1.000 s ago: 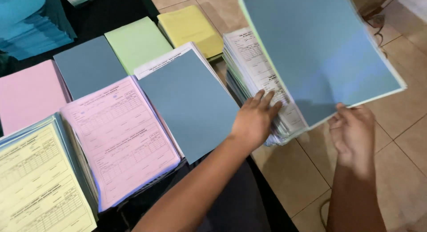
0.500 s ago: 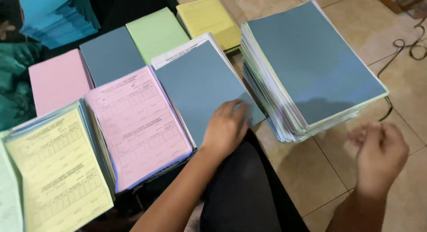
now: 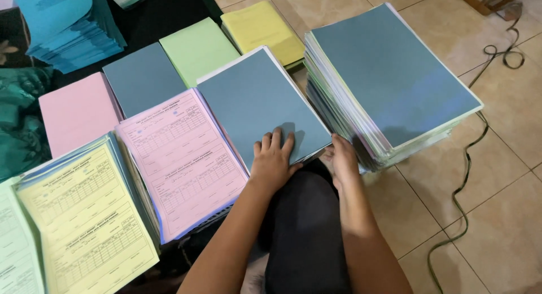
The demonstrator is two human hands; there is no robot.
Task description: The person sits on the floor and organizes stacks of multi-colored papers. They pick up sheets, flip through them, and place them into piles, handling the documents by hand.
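Observation:
My left hand (image 3: 273, 159) lies flat, fingers apart, on the near edge of a grey-blue sheet (image 3: 259, 102) that tops a thin stack in front of me. My right hand (image 3: 341, 157) touches that stack's near right corner, fingers curled at its edge, beside a tall pile of assembled paper sets (image 3: 389, 82) topped by a grey-blue cover. To the left lie a stack of pink printed forms (image 3: 178, 158) and a stack of yellow printed forms (image 3: 84, 215).
Further stacks lie behind: plain pink (image 3: 76, 113), grey-blue (image 3: 141, 79), light green (image 3: 197, 48), yellow (image 3: 262, 29) and bright blue paper (image 3: 62, 26). A dark cable (image 3: 468, 164) runs over the tiled floor at right. My dark-clothed knee (image 3: 305, 232) is between my arms.
The sheet set held up in my right hand a second ago now lies on the tall pile. My right hand came down to the middle stack's corner; my left hand slid onto the grey-blue sheet.

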